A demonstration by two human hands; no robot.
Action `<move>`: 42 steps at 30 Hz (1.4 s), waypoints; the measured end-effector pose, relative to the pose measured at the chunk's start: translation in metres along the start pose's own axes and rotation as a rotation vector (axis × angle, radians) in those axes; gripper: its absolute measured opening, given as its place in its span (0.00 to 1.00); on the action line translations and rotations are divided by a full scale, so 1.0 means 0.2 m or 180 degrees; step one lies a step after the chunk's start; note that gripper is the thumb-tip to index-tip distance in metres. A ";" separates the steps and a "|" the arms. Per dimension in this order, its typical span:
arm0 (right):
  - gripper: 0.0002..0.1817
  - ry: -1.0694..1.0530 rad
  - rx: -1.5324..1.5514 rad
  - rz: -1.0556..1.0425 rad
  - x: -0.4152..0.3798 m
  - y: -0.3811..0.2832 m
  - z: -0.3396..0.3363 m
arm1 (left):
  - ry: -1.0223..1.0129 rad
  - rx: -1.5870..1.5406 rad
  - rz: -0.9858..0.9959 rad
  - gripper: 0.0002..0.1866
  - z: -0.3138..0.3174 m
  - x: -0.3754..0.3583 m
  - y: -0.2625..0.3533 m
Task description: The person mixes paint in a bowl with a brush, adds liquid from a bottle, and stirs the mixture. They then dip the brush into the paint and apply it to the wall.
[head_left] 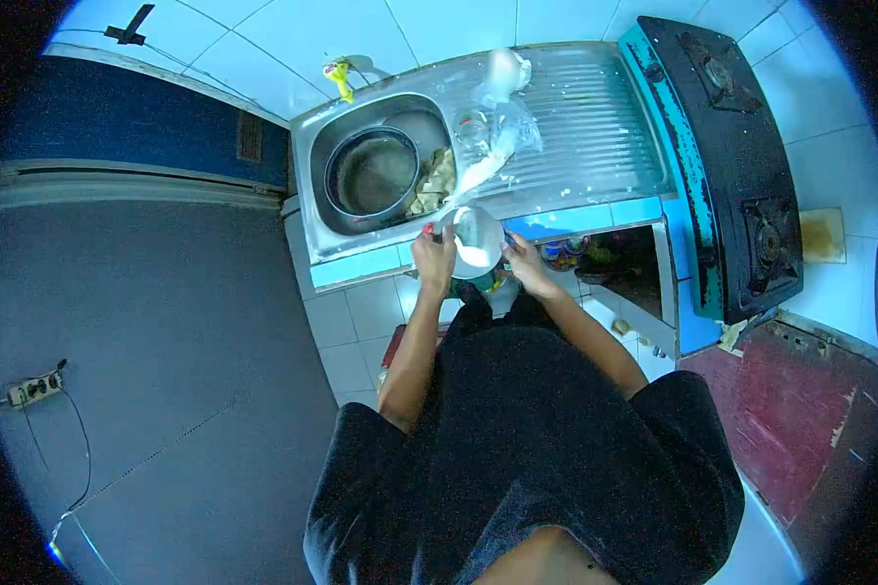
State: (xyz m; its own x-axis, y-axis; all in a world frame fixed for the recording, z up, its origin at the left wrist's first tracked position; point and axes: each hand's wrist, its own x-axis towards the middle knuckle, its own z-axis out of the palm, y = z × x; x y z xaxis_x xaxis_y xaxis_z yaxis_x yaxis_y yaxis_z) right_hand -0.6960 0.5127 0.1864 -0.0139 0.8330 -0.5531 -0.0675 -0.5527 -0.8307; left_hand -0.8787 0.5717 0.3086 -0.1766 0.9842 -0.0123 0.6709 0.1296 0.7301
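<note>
A round, pale pan (478, 255) is held in front of the sink's edge, its inside partly whitish. My right hand (527, 265) is closed on the pan's dark handle at its right side. On the left side of the pan, my left hand (433, 261) is closed, with a small red piece (428, 229) showing at its fingertips; I cannot tell what the whole thing is. Just beyond the hands, a crumpled clear plastic bag (517, 132) with white matter in it lies on the steel counter.
In the sink basin (320, 219) stands a large dark-rimmed pot (371, 207) beside a pale, crumpled heap (436, 185). A yellow tap (339, 80) is behind it. To the right is a black two-burner stove (741, 166). An open cupboard (634, 268) lies below the counter.
</note>
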 end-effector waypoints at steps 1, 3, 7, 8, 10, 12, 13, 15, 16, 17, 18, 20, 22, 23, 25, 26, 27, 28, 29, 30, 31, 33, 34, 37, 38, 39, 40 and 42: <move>0.25 0.0132 0.0205 -0.0176 -0.01 -0.01 0.01 | 0.0048 0.0062 -0.0143 0.23 -0.05 0.00 0.05; 0.25 0.0281 0.0415 -0.0346 -0.05 -0.06 0.03 | 0.0117 0.0316 -0.0154 0.22 -0.12 0.00 0.07; 0.25 -0.0029 0.0524 -0.0173 -0.06 -0.10 0.01 | -0.0119 0.0631 -0.0210 0.21 -0.15 -0.03 0.03; 0.26 -0.0166 0.0287 -0.0161 -0.04 -0.06 0.00 | -0.0475 0.0594 -0.0304 0.21 -0.16 -0.04 0.03; 0.27 -0.0024 0.0412 0.0039 -0.04 -0.07 0.02 | -0.0677 0.0071 -0.0268 0.20 -0.08 -0.04 -0.02; 0.28 -0.0112 0.0463 -0.0173 -0.04 -0.05 0.01 | -0.0471 -0.0448 -0.0151 0.20 -0.01 -0.04 -0.04; 0.28 -0.0127 0.0453 -0.0172 -0.04 -0.06 0.01 | -0.0456 -0.0450 -0.0161 0.20 0.00 -0.03 -0.06; 0.30 -0.0143 0.0214 -0.0102 -0.04 -0.07 -0.01 | -0.0370 -0.0568 -0.0302 0.21 0.00 -0.01 -0.07; 0.31 -0.0143 0.0094 -0.0061 -0.04 -0.08 -0.02 | -0.0372 -0.0576 -0.0306 0.21 -0.02 0.00 -0.06; 0.31 -0.0139 0.0090 -0.0058 -0.05 -0.09 -0.02 | -0.0214 -0.0144 -0.0209 0.22 -0.06 0.00 -0.06; 0.31 -0.0112 0.0123 0.0001 -0.05 -0.09 -0.01 | -0.0052 0.0291 -0.0110 0.22 -0.10 0.01 -0.06; 0.31 -0.0076 0.0160 0.0053 -0.04 -0.10 0.00 | -0.0121 0.0307 -0.0313 0.23 -0.13 0.00 -0.06; 0.31 -0.0106 0.0343 0.0070 -0.07 -0.13 0.00 | -0.0205 0.0656 0.0000 0.19 -0.16 -0.02 -0.04; 0.31 -0.0106 0.0345 0.0072 -0.09 -0.15 0.00 | -0.0317 0.0078 0.0037 0.22 -0.10 -0.02 -0.09; 0.32 -0.0018 0.0392 0.0312 -0.11 -0.21 0.01 | -0.0442 -0.0101 -0.0023 0.21 -0.03 -0.03 -0.12; 0.32 -0.0027 0.0385 0.0304 -0.11 -0.22 0.02 | -0.0569 -0.0287 -0.0080 0.20 0.00 -0.04 -0.12; 0.33 0.0040 0.0432 0.0410 -0.11 -0.22 0.03 | -0.0579 -0.0609 -0.0055 0.20 0.00 -0.04 -0.08; 0.33 0.0110 0.0475 0.0516 -0.12 -0.22 0.03 | -0.0568 -0.0615 -0.0060 0.20 -0.02 -0.04 -0.04; 0.33 0.0021 0.0575 0.0391 -0.12 -0.23 0.03 | -0.0385 -0.0521 -0.0035 0.20 -0.05 -0.03 0.00; 0.33 0.0022 0.0568 0.0389 -0.13 -0.24 0.03 | -0.0205 -0.0427 -0.0009 0.21 -0.08 -0.02 0.02; 0.33 0.0023 0.0618 0.0427 -0.14 -0.25 0.03 | -0.0008 -0.0053 -0.0044 0.25 -0.11 0.00 0.05; 0.25 0.0368 0.0426 0.0041 -0.07 -0.12 0.03 | -0.0011 0.0278 -0.0090 0.24 -0.16 0.00 0.04; 0.25 0.0369 0.0427 0.0034 -0.08 -0.14 0.03 | -0.0017 0.0611 -0.0136 0.22 -0.19 0.00 0.03; 0.34 -0.0065 0.0232 0.0170 -0.12 -0.22 0.01 | -0.0415 0.0380 -0.0242 0.24 -0.13 -0.01 -0.04; 0.34 -0.0052 0.0354 0.0226 -0.13 -0.23 0.01 | -0.0579 0.0183 -0.0227 0.24 -0.08 -0.02 -0.10; 0.34 -0.0042 0.0474 0.0281 -0.12 -0.21 0.01 | -0.0540 0.0182 0.0087 0.25 -0.05 -0.02 -0.11; 0.34 -0.0044 0.0470 0.0277 -0.11 -0.19 0.01 | -0.0534 0.0180 0.0087 0.25 -0.01 -0.02 -0.12; 0.34 -0.0091 0.0318 0.0251 -0.10 -0.19 0.01 | -0.0346 -0.0331 -0.0041 0.27 0.03 -0.02 -0.09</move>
State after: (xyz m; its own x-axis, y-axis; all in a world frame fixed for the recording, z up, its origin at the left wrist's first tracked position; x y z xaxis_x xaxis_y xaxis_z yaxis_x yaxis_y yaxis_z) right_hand -0.6944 0.5179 0.2294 -0.0514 0.7882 -0.6133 -0.1640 -0.6125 -0.7733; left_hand -0.8860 0.5652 0.2918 -0.1018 0.9905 -0.0920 0.5899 0.1346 0.7962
